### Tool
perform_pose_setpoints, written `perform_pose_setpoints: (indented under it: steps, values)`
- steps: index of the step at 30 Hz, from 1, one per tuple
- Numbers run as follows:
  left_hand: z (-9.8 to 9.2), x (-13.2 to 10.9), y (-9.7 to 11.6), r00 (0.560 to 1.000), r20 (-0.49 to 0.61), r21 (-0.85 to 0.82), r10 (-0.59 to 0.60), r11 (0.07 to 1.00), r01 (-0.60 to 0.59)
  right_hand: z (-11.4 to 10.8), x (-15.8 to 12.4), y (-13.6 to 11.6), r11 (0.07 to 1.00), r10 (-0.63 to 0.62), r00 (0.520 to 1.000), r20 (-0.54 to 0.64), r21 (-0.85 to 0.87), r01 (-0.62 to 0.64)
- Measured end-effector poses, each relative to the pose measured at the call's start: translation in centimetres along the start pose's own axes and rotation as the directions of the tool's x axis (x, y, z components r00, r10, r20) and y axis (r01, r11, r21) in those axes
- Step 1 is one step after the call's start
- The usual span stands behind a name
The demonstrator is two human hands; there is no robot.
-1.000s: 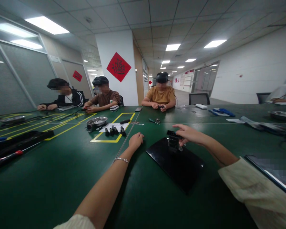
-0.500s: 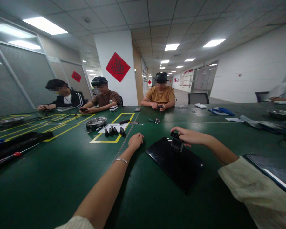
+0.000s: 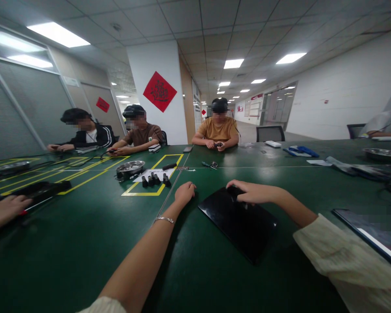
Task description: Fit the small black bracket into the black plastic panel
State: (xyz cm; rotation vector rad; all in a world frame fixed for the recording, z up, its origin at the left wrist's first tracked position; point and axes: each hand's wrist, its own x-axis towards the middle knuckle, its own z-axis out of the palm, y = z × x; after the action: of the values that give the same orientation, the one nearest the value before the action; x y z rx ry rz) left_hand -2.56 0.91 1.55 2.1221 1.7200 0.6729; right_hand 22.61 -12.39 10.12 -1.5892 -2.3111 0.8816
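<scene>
The glossy black panel (image 3: pixel 247 234) lies on the green table (image 3: pixel 68 256), 5 o'clock from view centre. Right hand (image 3: pixel 254 192): fingers half bent over the black bracket (image 3: pixel 235 191) at the panel's 12 o'clock; grip cannot be confirmed. Left hand (image 3: pixel 184 194): loosely curled at the panel's 10 o'clock; contents hidden.

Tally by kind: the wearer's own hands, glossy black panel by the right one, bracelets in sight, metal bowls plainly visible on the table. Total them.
Wearer's left hand and right hand: 2
Glossy black panel: 1
Bracelet: 1
Metal bowls: 3
Total: 7
</scene>
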Motion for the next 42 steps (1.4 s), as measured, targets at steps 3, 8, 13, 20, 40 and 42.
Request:
perform_pose_setpoints:
  steps: [3, 8, 13, 20, 40, 42]
  values:
    - [0.0, -0.1, 0.1, 1.000, 0.005, 0.025, 0.013, 1.000, -0.013, 0.3, 0.2, -0.4, 0.999, 0.016, 0.998, -0.060, -0.041, -0.019]
    - [-0.2, -0.4, 0.5, 0.999, -0.003, 0.090, 0.053, 0.995, -0.053, -0.3, 1.6, 2.2, 0.965, 0.102, 0.918, -0.384, -0.187, -0.186]
    - [-0.3, -0.9, 1.1, 0.998, -0.020, 0.150, 0.066, 0.987, -0.062, 0.2, 2.9, 6.6, 0.888, 0.255, 0.894, -0.368, -0.277, -0.367]
    - [-0.1, -2.0, 2.4, 0.977, -0.124, 0.255, 0.173, 0.957, -0.137, 1.9, 3.9, 8.3, 0.921, 0.224, 0.910, -0.350, -0.230, -0.315]
    - [3.1, -4.3, 4.5, 0.515, -0.188, 0.290, 0.836, 0.548, -0.784, 5.2, 3.1, -2.4, 0.962, -0.266, 0.773, -0.576, -0.215, 0.170]
    - [3.1, -4.3, 4.5, 0.451, -0.238, 0.308, 0.860, 0.507, -0.805, 5.1, 3.1, -2.4, 0.970, -0.241, 0.793, -0.560, -0.148, 0.190]
